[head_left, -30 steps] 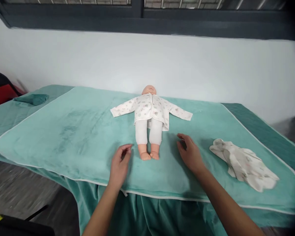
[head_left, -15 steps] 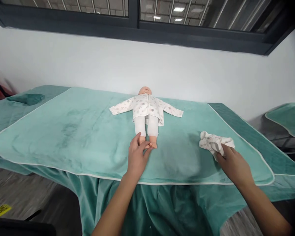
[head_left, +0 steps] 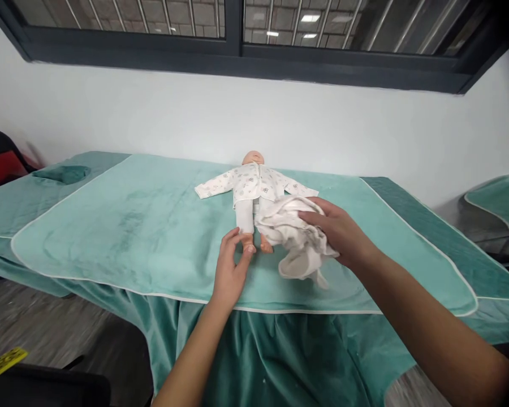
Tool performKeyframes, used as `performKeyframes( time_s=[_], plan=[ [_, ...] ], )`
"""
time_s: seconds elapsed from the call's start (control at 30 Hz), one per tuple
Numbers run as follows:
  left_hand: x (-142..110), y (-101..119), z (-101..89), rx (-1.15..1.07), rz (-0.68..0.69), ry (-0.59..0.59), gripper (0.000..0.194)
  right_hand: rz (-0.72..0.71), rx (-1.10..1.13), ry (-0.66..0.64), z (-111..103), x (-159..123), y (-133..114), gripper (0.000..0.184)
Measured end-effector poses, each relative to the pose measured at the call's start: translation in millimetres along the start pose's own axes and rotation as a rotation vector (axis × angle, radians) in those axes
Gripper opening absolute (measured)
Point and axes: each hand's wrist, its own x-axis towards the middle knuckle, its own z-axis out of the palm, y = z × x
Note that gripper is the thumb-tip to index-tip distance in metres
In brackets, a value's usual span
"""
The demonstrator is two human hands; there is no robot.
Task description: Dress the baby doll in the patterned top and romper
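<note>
A baby doll (head_left: 253, 158) lies on its back on a green mat, arms spread, in a white printed jacket (head_left: 254, 183) and white legwear (head_left: 244, 215). Its bare feet point toward me. My left hand (head_left: 232, 265) has thumb and fingers around the doll's foot (head_left: 248, 242) on the left side; the other foot (head_left: 266, 244) is free. A crumpled white cloth with a faint print (head_left: 294, 232) is gripped in my right hand (head_left: 341, 232). It hangs above the mat and covers part of the doll's leg on the right. I cannot tell what kind of cloth item it is.
The green mat (head_left: 152, 237) lies over a bed with a darker green cover (head_left: 258, 356) and a face hole (head_left: 61, 174) at the left. A white wall and a dark window frame (head_left: 237, 56) rise behind. A red and black object (head_left: 2, 167) stands far left.
My right hand has lifted the cloth off the mat and brought it left to the doll's legs. My left hand has shifted from between both feet to the left one.
</note>
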Motion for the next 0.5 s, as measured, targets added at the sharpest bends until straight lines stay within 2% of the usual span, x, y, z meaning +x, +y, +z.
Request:
performKeyframes(
  time_s=[0.13,0.17,0.23,0.33,0.4,0.5],
  plan=[
    [-1,43,-10.1,-0.389,-0.063,-0.114,0.046,0.047,0.132,-0.338,41,3,-24,0.035],
    [1,51,-12.5,-0.439,-0.094,-0.120,0.048,0.036,0.119,-0.400,48,4,-27,0.034],
    [6,63,-19.6,-0.461,-0.146,-0.051,0.045,-0.032,0.015,-0.482,57,9,-30,0.032],
    [19,72,-39.8,-0.389,-0.164,0.161,0.038,-0.168,-0.218,-0.448,59,25,-32,0.024],
    [32,77,-57.9,-0.336,-0.127,0.269,0.035,-0.181,-0.282,-0.393,56,36,-36,0.020],
    [49,87,-81.2,-0.204,-0.045,0.312,0.031,-0.136,-0.220,-0.351,53,42,-47,0.019]
  ],
)
